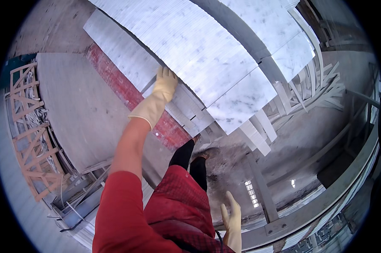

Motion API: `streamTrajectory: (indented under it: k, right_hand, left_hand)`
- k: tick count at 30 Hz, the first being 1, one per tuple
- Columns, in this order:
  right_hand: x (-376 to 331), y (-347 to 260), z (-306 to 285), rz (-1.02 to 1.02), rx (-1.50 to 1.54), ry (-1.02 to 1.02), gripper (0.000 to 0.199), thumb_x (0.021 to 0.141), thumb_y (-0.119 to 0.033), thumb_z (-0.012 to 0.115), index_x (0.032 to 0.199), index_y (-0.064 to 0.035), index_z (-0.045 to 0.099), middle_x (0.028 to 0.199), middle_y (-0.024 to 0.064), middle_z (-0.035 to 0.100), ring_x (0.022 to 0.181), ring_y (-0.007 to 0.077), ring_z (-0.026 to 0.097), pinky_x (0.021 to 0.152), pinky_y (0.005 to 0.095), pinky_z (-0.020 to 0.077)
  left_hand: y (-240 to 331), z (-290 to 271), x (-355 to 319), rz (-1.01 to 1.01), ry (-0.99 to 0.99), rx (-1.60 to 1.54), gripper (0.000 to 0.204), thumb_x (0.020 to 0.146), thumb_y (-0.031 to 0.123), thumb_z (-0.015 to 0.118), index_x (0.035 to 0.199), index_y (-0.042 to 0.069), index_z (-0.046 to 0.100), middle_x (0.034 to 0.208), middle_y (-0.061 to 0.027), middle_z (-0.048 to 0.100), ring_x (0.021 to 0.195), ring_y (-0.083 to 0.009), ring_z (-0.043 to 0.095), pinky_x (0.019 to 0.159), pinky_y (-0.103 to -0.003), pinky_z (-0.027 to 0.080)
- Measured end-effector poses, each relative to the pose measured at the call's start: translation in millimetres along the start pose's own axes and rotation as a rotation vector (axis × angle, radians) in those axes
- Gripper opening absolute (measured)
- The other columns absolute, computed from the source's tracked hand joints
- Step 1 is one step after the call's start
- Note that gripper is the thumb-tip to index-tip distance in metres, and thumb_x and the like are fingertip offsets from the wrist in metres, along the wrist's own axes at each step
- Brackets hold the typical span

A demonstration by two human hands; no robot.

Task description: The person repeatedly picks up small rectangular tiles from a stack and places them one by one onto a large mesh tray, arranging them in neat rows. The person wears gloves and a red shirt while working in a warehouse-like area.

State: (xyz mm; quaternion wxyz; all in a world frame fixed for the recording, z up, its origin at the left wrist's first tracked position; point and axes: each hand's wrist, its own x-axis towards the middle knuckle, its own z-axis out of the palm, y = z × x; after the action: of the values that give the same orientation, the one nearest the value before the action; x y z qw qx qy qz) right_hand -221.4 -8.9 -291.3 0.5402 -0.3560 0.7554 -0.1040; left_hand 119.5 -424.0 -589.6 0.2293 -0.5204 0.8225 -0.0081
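Observation:
My left hand (166,83), in a cream rubber glove, reaches forward with fingers stretched out. Its fingertips rest at the gap beside a long row of white marble tiles (199,38), whose many thin edges show as fine lines. Grey veins mark the smooth end face (241,101) of that row. Left of it lies a lower row of pale marble tiles (118,50), close to my left wrist. My right hand (231,217), gloved alike, hangs low at my right side. Its fingers are apart and hold nothing.
A worn red beam (118,82) runs along the lower row. Another marble row (279,33) stands far right, near loose pale strips (325,92). Wooden crates (30,122) line the left. A metal frame (266,189) and wet floor (232,177) lie to my right.

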Motion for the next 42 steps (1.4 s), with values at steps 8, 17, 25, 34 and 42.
streamTrajectory:
  k: [8,17,25,34,42]
  right_hand:
    - [8,-7,7,0.048,0.022,-0.017,0.058,0.096,-0.008,0.075,0.152,0.0010,0.062,0.136,0.0299,0.073,0.129,0.0425,0.071,0.112,0.0446,0.0533]
    - [8,-4,11,0.036,0.048,-0.037,0.059,0.097,-0.008,0.075,0.154,0.0003,0.061,0.145,0.0264,0.070,0.138,0.0385,0.067,0.118,0.0442,0.0506]
    - [-13,6,8,-0.002,0.073,0.027,0.059,0.096,-0.014,0.076,0.152,-0.0018,0.062,0.138,0.0275,0.073,0.130,0.0420,0.071,0.111,0.0457,0.0557]
    - [-32,12,26,0.160,0.316,-0.008,0.070,0.101,-0.017,0.077,0.165,-0.0097,0.050,0.155,0.0252,0.063,0.138,0.0392,0.066,0.114,0.0469,0.0544]
    - [-81,16,36,0.146,1.134,-0.049,0.103,0.097,-0.018,0.084,0.178,-0.0126,0.021,0.172,0.0203,0.044,0.153,0.0340,0.048,0.126,0.0487,0.0398]
  left_hand:
    - [21,-28,-43,-0.121,0.080,-0.394,0.085,0.083,0.020,0.085,0.160,0.011,0.051,0.157,-0.0208,0.057,0.147,-0.0396,0.051,0.125,-0.063,0.036]
    - [12,-17,-37,-0.417,-0.187,-0.363,0.099,0.072,0.034,0.098,0.154,0.010,0.050,0.144,-0.0194,0.064,0.135,-0.0394,0.063,0.115,-0.054,0.049]
    - [20,-44,-50,-0.545,-0.229,-0.817,0.124,0.066,0.035,0.102,0.165,0.006,0.034,0.147,-0.0245,0.064,0.134,-0.0405,0.066,0.110,-0.048,0.057]
    - [133,-75,-232,-0.579,-0.460,-1.978,0.104,0.074,-0.001,0.092,0.165,0.007,0.041,0.149,-0.0167,0.065,0.137,-0.0344,0.065,0.110,-0.053,0.057]
    - [197,-235,-344,-0.290,-0.907,-2.129,0.100,0.077,0.012,0.093,0.164,0.006,0.045,0.147,-0.0139,0.066,0.138,-0.0298,0.063,0.117,-0.044,0.049]
